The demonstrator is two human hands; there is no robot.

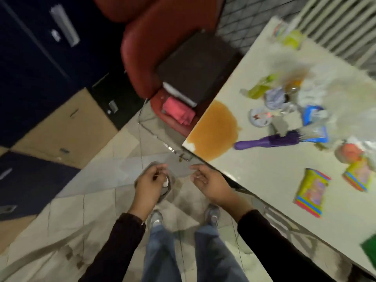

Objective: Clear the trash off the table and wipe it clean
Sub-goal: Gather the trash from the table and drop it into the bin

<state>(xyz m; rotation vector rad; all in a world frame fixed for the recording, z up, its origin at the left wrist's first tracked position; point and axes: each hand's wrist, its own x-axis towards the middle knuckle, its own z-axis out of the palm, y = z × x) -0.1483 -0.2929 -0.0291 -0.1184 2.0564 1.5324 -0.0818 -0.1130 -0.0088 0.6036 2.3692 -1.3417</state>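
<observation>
The view is blurred. A white table [264, 176] fills the right side, with an orange spill [213, 133] at its near corner. On it lie a purple brush [268, 141], colourful snack wrappers [311, 192], a green bottle [260, 88], a blue wrapper [313, 115] and other litter. My left hand [148, 184] and my right hand [211, 184] hover over the floor just off the table's corner, fingers curled. Both pinch what looks like a thin clear plastic bag [177, 169] stretched between them. A pink cloth [179, 112] lies on a red chair [142, 49].
A dark box [195, 66] sits on the red chair beside the table. Dark blue cabinets [30, 58] and a cardboard box [61, 127] stand at the left. Tiled floor [91, 200] lies under my feet. A green object [370, 251] sits at the table's near right edge.
</observation>
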